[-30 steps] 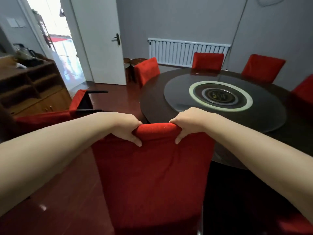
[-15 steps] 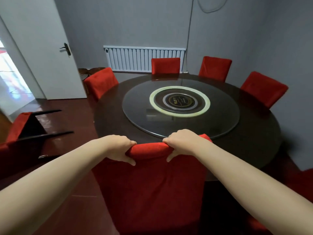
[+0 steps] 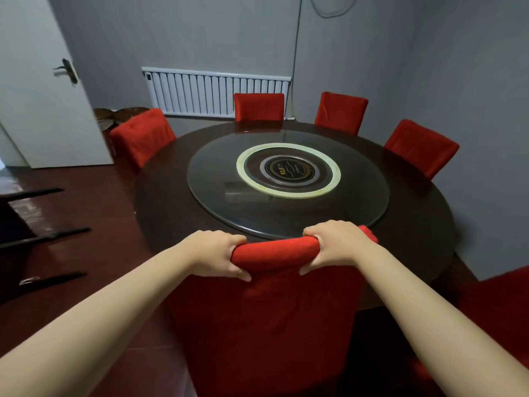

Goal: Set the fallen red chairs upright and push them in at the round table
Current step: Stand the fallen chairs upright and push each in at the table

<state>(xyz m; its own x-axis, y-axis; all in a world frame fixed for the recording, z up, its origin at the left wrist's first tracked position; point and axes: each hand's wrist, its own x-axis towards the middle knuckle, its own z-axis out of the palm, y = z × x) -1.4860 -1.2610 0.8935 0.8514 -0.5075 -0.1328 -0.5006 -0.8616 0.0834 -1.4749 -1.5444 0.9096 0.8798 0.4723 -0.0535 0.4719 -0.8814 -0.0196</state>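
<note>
An upright red chair (image 3: 266, 325) stands right in front of me, its back against the near edge of the dark round table (image 3: 160, 207). My left hand (image 3: 217, 253) grips the left end of the chair's top edge and my right hand (image 3: 335, 245) grips the right end, fingers curled over the fabric. At the far left, the black legs of a fallen chair (image 3: 43, 233) stick out sideways over the floor; its seat is cut off by the frame.
Several red chairs (image 3: 259, 106) stand pushed in around the far side of the table, which carries a glass turntable (image 3: 289, 184). Another red chair (image 3: 498, 310) shows at the right edge. A white radiator (image 3: 214, 93) and open door (image 3: 43, 90) lie behind.
My view has swung right and the chair has moved closer to the table, now centred on it. Both hands keep their grip on the chair's top. The fallen chair slid toward the left frame edge.
</note>
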